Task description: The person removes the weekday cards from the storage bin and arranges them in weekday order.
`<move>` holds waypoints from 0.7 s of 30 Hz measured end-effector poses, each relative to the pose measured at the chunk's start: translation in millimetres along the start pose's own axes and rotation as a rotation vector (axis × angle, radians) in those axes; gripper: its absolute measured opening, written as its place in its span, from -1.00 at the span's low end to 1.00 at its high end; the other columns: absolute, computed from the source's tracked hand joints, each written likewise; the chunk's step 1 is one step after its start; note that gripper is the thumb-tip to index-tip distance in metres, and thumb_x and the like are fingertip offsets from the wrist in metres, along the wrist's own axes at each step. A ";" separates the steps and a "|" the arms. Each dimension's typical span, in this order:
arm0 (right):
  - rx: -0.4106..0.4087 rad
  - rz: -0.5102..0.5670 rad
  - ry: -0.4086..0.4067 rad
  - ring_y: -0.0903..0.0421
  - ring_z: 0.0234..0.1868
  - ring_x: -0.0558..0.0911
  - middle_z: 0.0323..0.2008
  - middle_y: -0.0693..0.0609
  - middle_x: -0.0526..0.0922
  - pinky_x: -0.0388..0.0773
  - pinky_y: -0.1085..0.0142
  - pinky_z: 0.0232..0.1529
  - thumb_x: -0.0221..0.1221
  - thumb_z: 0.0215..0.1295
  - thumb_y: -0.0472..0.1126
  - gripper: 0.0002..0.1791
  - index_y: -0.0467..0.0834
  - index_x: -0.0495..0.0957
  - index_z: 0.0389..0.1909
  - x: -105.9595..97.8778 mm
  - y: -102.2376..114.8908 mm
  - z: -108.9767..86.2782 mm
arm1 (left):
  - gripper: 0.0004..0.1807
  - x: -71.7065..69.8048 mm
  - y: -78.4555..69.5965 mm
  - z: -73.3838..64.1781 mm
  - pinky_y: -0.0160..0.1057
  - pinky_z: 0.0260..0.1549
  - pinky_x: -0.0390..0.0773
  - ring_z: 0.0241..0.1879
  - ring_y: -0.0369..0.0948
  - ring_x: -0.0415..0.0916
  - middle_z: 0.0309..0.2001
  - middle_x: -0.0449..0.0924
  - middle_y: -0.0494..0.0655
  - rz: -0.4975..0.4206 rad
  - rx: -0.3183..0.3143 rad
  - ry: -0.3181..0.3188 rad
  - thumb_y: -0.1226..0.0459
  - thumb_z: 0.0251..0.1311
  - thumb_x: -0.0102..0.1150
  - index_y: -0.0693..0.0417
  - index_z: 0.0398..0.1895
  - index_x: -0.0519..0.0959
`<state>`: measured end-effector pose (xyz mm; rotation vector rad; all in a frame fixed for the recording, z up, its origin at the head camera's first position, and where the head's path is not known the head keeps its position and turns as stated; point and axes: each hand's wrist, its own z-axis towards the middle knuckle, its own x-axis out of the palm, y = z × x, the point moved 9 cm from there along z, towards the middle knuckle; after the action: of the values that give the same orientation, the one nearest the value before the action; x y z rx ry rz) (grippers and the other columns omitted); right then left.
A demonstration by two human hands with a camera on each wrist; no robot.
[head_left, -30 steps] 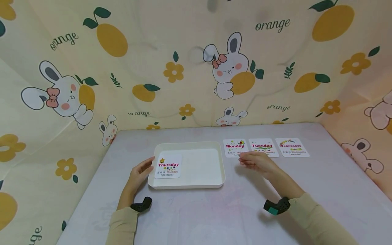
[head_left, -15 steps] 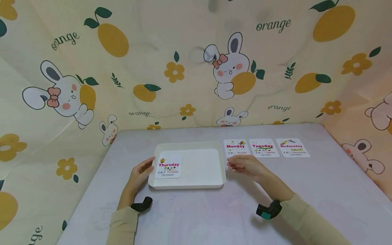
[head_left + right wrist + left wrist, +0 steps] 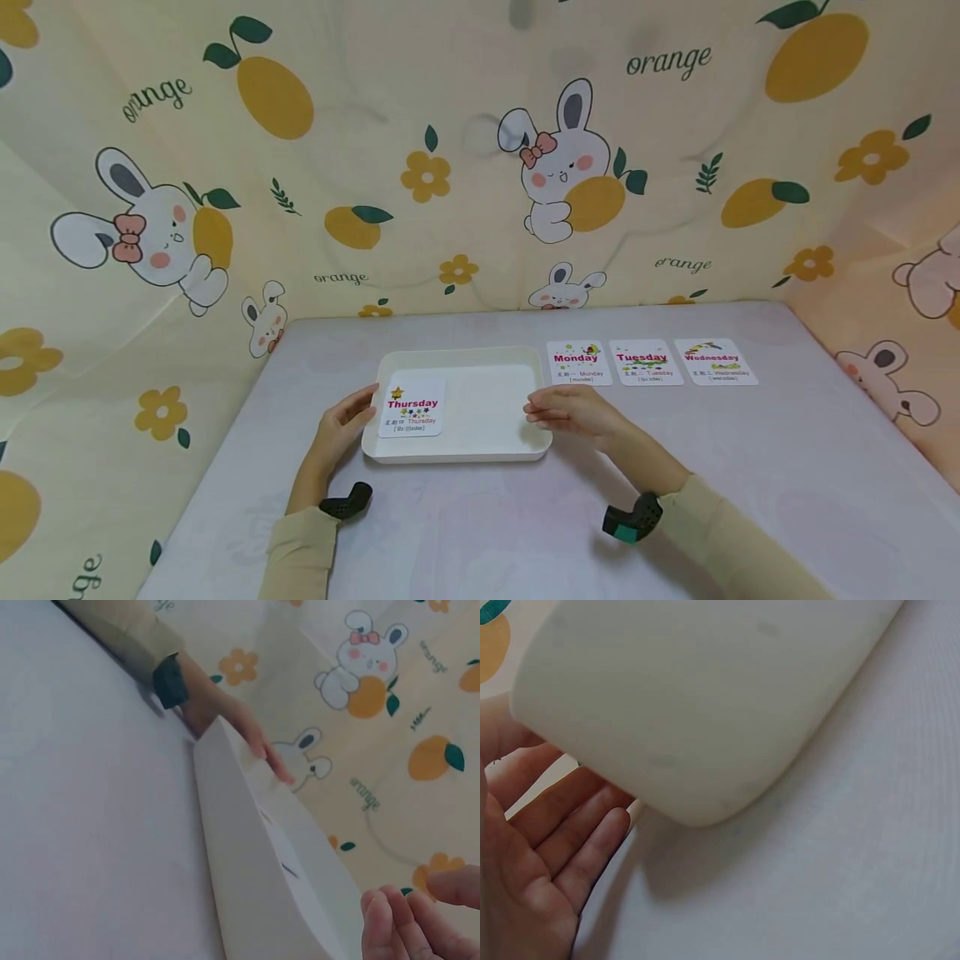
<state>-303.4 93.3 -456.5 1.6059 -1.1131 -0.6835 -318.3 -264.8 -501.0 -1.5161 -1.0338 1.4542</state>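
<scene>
A white shallow tray [image 3: 487,457] has a square card printed "Thursday" [image 3: 412,408] lying in its left part. At the tray's left edge, my left hand [image 3: 341,429] holds the rim, thumb and a finger at the top and other fingers along the outer wall. My right hand [image 3: 581,412] hovers over the tray's right edge, its fingers loosely bent. A gap shows between its thumb and fingertips [image 3: 377,911] in the right wrist view, with nothing held there.
Cards printed "Monday" [image 3: 579,364], "Tuesday" [image 3: 647,363] and "Wednesday" [image 3: 716,362] lie in a row behind and right of the tray. A patterned cloth [image 3: 465,167] hangs along the table's [image 3: 480,533] back edge.
My right hand has moved left, from in front of the Monday and Tuesday cards to over the tray's right edge. My left hand, the tray and the cards stay in place.
</scene>
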 end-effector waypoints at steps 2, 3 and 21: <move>-0.001 0.007 0.002 0.30 -0.27 0.73 -0.31 0.15 0.76 0.65 0.47 -0.15 0.14 0.35 -0.22 -0.51 -0.50 0.39 0.15 4.4 -0.2 1.8 | -0.50 0.1 -0.2 -0.1 -0.72 -0.03 0.31 0.33 -0.01 0.34 0.40 0.34 0.01 0.003 0.002 0.002 0.20 0.36 0.06 0.02 0.35 0.36; -0.002 0.008 0.003 0.29 -0.27 0.73 -0.31 0.14 0.76 0.65 0.46 -0.15 0.14 0.35 -0.22 -0.50 -0.51 0.39 0.15 6.5 -0.2 2.5 | -0.50 0.2 -0.5 -0.2 -0.72 -0.03 0.31 0.33 0.00 0.34 0.41 0.34 0.02 0.004 0.004 0.003 0.20 0.36 0.05 0.02 0.35 0.36; 0.041 0.007 0.000 0.26 -0.19 0.72 -0.07 -0.09 0.74 0.65 0.39 -0.06 0.09 0.38 -0.21 -0.49 -0.46 0.35 0.21 45.0 -3.9 21.5 | -0.51 1.0 -0.3 -0.3 -0.72 -0.02 0.31 0.33 -0.03 0.36 0.40 0.35 -0.01 -0.010 0.011 0.003 0.19 0.36 0.07 0.01 0.34 0.38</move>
<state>-301.9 43.7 -462.8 1.6361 -1.1394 -0.6599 -318.0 -263.8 -501.1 -1.5027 -1.0282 1.4487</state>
